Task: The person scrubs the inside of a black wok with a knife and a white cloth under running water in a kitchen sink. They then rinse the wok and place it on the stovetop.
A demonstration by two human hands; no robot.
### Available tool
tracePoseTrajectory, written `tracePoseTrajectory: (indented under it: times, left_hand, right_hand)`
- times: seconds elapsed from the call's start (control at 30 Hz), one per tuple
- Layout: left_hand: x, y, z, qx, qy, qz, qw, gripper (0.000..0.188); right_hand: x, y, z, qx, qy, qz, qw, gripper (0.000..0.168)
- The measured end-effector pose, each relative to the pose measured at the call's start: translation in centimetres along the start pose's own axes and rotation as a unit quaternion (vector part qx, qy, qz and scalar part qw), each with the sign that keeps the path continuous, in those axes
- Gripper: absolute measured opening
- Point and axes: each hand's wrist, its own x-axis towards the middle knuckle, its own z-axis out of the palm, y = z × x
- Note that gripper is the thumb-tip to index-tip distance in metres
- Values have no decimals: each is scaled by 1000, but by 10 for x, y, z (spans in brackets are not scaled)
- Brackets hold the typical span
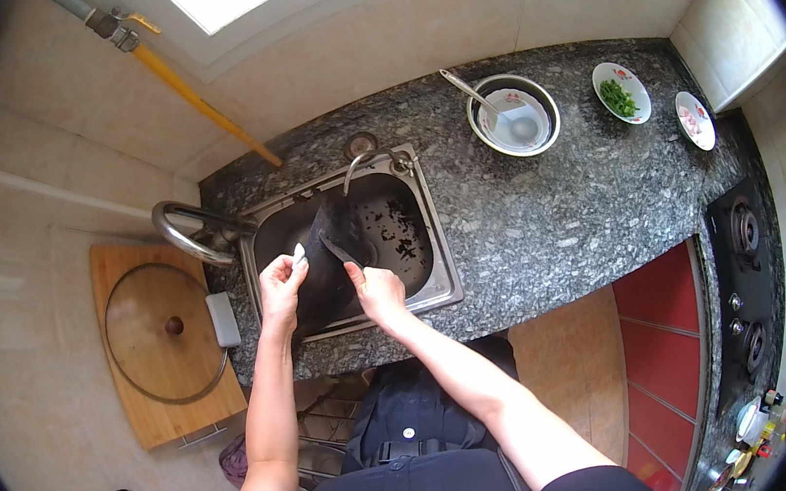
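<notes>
Over the sink point(443, 285), my left hand point(278, 290) pinches a small white piece point(299, 256) between thumb and fingers; what it is cannot be told. My right hand point(380, 294) grips a knife point(342, 250) by its handle, with the blade slanting up and left toward the basin's middle. The blade is apart from the white piece. Beneath both hands a dark, sheet-like thing point(325, 289), perhaps a black plastic bag, covers part of the basin. Dark scraps point(401, 235) are scattered over the basin's right side.
A curved metal faucet point(359, 160) rises behind the basin. A metal pot point(556, 129) holds a bowl and a ladle point(467, 89). Bowls of chopped greens point(617, 98) and pale pieces point(689, 122) stand farther right. A glass lid point(147, 329) leans on a wooden board point(157, 430); a gas stove point(742, 281) is rightmost.
</notes>
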Motion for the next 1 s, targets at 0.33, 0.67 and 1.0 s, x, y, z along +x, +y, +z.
tracePoseTrajectory:
  times: [0.33,0.67,1.0]
  left_hand:
    - [3,-2,1,7,-4,-5,1000,12]
    - [0,-3,1,38,-5,0,999,13]
    - [-9,2,2,29,-35,-21,999,14]
  right_hand:
    - [2,-6,1,28,-1,20,999,74]
    - [30,22,-16,-46,-25,67,996,81]
    - [16,-7,-41,-59,-83,-3,995,83]
